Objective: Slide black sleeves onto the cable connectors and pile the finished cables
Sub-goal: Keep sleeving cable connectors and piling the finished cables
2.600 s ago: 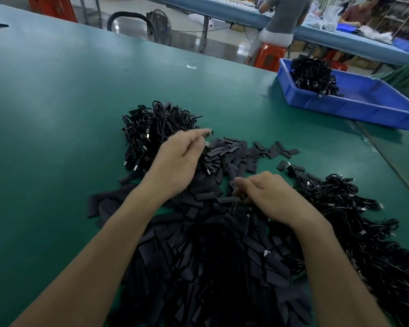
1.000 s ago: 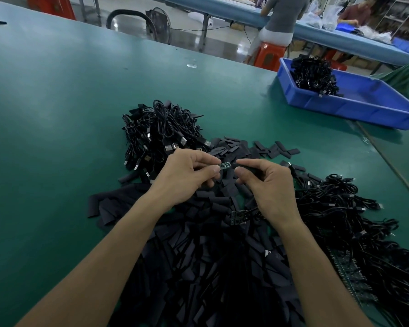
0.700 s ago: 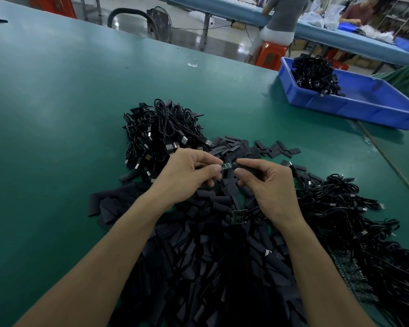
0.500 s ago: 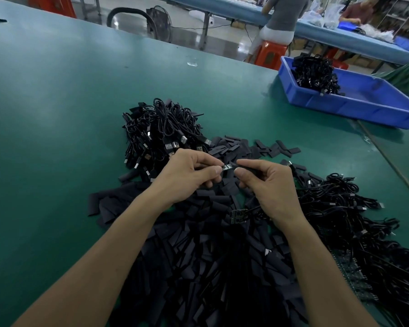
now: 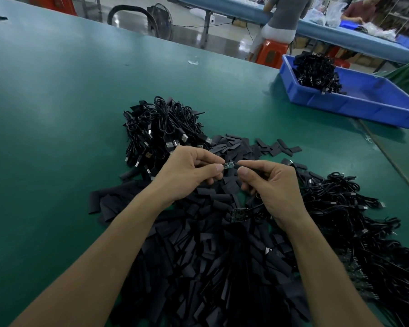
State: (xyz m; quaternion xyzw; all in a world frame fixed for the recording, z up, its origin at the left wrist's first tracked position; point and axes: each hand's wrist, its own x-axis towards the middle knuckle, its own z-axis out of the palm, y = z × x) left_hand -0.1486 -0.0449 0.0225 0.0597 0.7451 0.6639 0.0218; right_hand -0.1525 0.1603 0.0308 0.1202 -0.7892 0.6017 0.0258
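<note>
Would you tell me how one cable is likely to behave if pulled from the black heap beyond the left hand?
Probably floppy: the cable heap lies in thin, loose coils. Likely to snag, since the loops are interlaced, so neighbours may lift too. Probably light, being thin cord with small metal plugs.

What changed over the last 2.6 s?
Left hand pulled back from the finished cable pile to the centre and now pinches a small connector board. Right hand rose off the sleeve pile to meet it, pinching a black piece at the board's other end. Both piles and the blue bin stayed put.
</note>
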